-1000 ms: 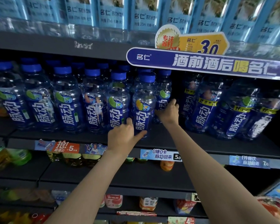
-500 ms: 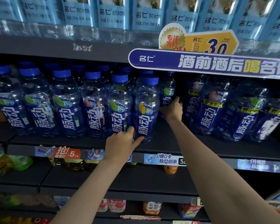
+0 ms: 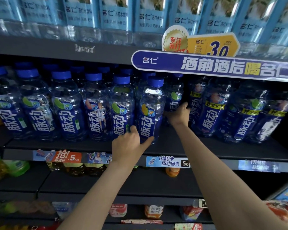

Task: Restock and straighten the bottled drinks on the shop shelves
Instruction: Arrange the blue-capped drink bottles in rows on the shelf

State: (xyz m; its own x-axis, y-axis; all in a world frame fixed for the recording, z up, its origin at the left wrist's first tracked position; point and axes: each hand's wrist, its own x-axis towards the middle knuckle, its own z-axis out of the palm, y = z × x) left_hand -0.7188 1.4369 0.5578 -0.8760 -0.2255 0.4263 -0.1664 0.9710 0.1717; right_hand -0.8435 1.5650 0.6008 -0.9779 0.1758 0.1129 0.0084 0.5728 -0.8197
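A row of blue-capped, blue-labelled drink bottles stands along the dark middle shelf. My left hand is at the base of the front bottle, with the thumb along its lower front and the index finger up its left side. My right hand reaches past that bottle into the second row. Its fingers curl round a rear bottle of the same kind, which the front bottle partly hides.
Larger bottles of the same brand stand close on the right. A blue promotional banner hangs over the shelf's upper edge. Light-blue bottles fill the shelf above. Price tags line the edge, and yellow drinks sit below.
Both hands stay on the same two bottles. My right hand has pushed slightly deeper and to the right round the rear bottle; the left hand has barely shifted.
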